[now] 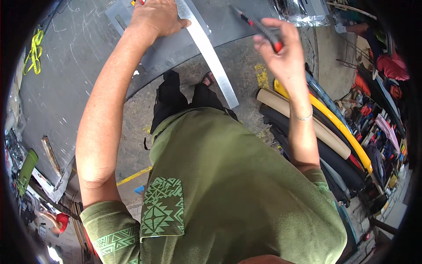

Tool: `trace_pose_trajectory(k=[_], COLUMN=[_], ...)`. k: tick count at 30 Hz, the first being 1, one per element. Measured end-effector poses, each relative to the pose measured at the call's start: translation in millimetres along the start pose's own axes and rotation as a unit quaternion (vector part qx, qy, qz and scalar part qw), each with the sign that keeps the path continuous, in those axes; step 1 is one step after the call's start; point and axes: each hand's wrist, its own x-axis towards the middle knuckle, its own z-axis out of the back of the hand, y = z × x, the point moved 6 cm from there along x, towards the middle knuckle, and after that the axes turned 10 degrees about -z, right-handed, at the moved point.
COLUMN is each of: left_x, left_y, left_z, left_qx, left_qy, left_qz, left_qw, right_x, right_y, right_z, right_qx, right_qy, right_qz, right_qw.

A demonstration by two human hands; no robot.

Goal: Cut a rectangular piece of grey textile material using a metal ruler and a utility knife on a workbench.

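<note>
My left hand (159, 18) lies palm down on the table at the top edge, thumb stretched out onto a long, shiny metal strip (206, 48). Its fingertips are partly cut off by the picture's edge, next to a small red and yellow thing (134, 2). The strip lies over a grey sheet (156, 55) and sticks out past the table edge toward me. Above the table's right part, my right hand (283, 50) holds a slim dark grey and red tool with a pointed tip (263, 34), which looks like a utility knife. That hand is blurred by motion.
The grey table (66, 92) curves along the left and top. A yellow strap (34, 52) lies at its far left. Silvery wrapped material (303, 13) sits at the top right. Long rolls, one yellow (347, 132) and one tan (316, 130), lie on the floor at right. Other people are nearby.
</note>
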Motion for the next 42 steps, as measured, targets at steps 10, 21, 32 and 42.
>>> trace_pose_trajectory(k=[10,21,32,42], left_x=[-11.0,-31.9,-11.1,-12.1], left_y=[8.3,11.8,11.0,10.1], left_z=[8.6,-6.8,3.4,5.5], left_qx=[0.005,0.098,0.034,0.023], left_qy=[0.012,-0.296,0.015,-0.001], left_qz=[0.021,-0.099,0.005,0.000], left_qw=[1.000,0.945,0.999,1.000], right_x=[101.8,127.6,137.5,135.7], right_y=[49.7,105.2,84.0,84.2], right_z=[-48.3,-160.9,-175.1,-168.8], right_qx=[0.378,0.451,0.507,0.529], right_qy=[-0.013,0.198,0.267,0.235], right_qz=[0.088,-0.093,-0.027,-0.007], right_qw=[0.922,0.865,0.819,0.815])
